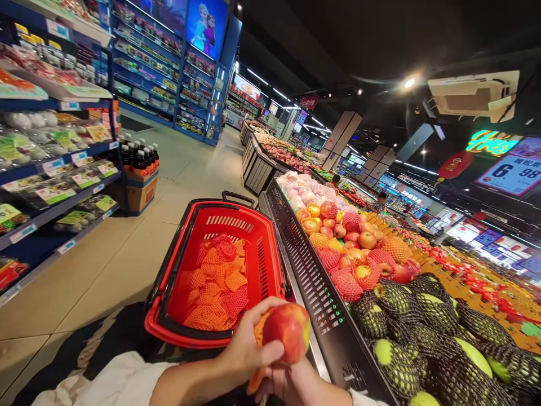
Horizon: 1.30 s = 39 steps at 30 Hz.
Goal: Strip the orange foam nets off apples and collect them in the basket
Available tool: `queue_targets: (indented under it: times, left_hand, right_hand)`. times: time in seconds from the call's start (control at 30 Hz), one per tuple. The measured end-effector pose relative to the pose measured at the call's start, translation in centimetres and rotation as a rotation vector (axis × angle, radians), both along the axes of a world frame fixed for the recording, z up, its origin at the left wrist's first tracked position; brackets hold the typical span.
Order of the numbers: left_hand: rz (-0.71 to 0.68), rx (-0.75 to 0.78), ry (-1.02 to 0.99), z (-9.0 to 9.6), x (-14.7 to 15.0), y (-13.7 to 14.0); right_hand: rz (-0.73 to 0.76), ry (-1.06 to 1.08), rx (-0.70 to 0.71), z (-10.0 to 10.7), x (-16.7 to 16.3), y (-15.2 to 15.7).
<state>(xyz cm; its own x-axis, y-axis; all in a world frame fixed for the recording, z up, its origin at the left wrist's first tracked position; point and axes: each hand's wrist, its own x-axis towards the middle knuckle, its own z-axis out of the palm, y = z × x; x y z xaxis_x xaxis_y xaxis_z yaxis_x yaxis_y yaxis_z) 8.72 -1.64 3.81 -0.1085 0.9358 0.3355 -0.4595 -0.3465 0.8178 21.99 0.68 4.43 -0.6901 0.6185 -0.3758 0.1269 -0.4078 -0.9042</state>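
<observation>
My left hand (245, 352) grips a red and yellow apple (288, 330) partly wrapped in an orange foam net (258, 332). My right hand (291, 386) is below it, touching the net's lower end and the apple's underside. Just beyond them stands a red shopping basket (181, 265) with several orange and red foam nets (215, 285) lying in it. To the right is a fruit display (316, 282) with loose and netted apples (350, 237) and green fruit in black nets (406, 332).
Blue shelves (54, 169) of packaged goods line the left side, with a box of dark bottles (139, 160) at their end. A tiled aisle (186, 163) runs ahead between shelves and produce stands. A person (381, 198) stands far off behind the fruit.
</observation>
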Motion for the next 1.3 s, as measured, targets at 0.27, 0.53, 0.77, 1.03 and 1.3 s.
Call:
queue_targets:
  times: [0.27,0.53,0.77,1.03,1.3]
  left_hand:
    - [0.091,-0.302,-0.238,-0.3,-1.3,1.1]
    - [0.167,-0.356,-0.325,0.9,-1.9,1.5]
    - [0.192,-0.331,-0.289,0.5,-2.0,1.8]
    - [0.197,-0.503,-0.403,0.7,-3.0,2.6]
    - [-0.040,-0.557,-0.453,-0.7,-2.7,1.9]
  right_hand:
    - [-0.004,0.058,-0.043,-1.8,0.4,1.1]
    - [-0.073,-0.009,0.014,-1.1,0.2,1.5]
    - [-0.166,-0.006,0.216,-0.9,0.1,1.8]
    - [-0.247,-0.020,0.555,-0.3,0.6,2.1]
    - [-0.176,0.148,0.444,1.8,0.9,1.1]
